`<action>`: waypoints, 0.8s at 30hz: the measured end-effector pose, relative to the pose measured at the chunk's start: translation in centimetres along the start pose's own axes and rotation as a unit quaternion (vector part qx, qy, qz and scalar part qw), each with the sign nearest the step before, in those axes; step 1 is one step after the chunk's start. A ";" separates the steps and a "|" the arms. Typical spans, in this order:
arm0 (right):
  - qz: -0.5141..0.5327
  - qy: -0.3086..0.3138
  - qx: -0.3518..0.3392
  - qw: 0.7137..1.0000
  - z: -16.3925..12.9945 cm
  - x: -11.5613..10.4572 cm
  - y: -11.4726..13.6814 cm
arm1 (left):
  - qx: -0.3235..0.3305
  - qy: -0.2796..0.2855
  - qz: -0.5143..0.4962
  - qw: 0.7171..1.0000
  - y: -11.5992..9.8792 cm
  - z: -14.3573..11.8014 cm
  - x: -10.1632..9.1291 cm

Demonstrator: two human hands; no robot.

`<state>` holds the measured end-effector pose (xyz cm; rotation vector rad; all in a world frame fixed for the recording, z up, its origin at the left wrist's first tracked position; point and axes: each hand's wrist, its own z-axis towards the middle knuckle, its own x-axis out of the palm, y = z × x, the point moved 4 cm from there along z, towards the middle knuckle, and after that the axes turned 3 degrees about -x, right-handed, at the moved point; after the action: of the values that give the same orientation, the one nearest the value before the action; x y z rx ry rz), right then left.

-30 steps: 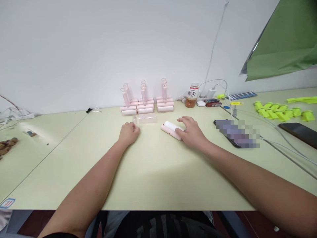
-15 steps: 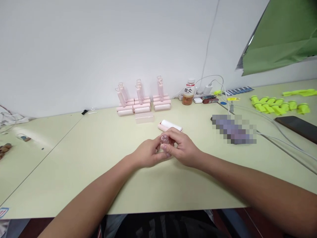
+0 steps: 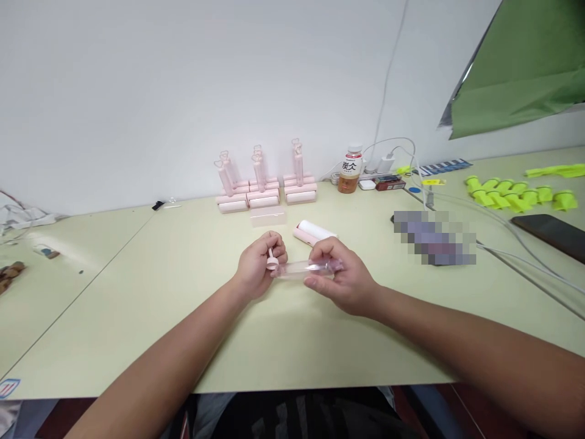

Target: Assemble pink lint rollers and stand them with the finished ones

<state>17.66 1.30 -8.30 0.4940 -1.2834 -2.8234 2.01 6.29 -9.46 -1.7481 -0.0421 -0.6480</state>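
Clear tube [image 3: 302, 269] and pink plug [image 3: 272, 263] being held end to end over the desk.

Right hand [image 3: 340, 277] is gripping the transparent tube with fingers curled over its far side and thumb under, its long axis lying level and crosswise, left to right, just above the pale green tabletop [image 3: 183, 292]. Left hand [image 3: 256, 268] is closing around the small pink plug, whose disc end is sitting right at the tube's left mouth, so the left hand is the nearer one to that opening. Just behind the hands a pink lint roller [image 3: 313, 232] is lying on the desk, with a clear cover [image 3: 268, 217] and a row of pink rollers [image 3: 265, 189] standing against the white wall, a drink bottle [image 3: 349, 169] beside them.
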 end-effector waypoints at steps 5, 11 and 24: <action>-0.081 -0.015 -0.154 0.985 -0.3 0.2 1.0 | 0.042 -0.020 -0.025 0.999 0.0 -0.4 1.0; -0.150 -0.017 -0.234 0.960 0.2 -0.2 2.4 | 0.050 0.025 0.062 0.997 0.4 -0.7 0.9; 0.038 0.084 -0.114 0.989 0.1 0.3 0.8 | 0.139 -0.017 0.308 0.941 -0.2 -1.8 0.5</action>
<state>17.27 0.82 -7.74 0.6421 -0.9165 -2.7495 1.66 4.55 -8.85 -1.3889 0.3610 -0.1391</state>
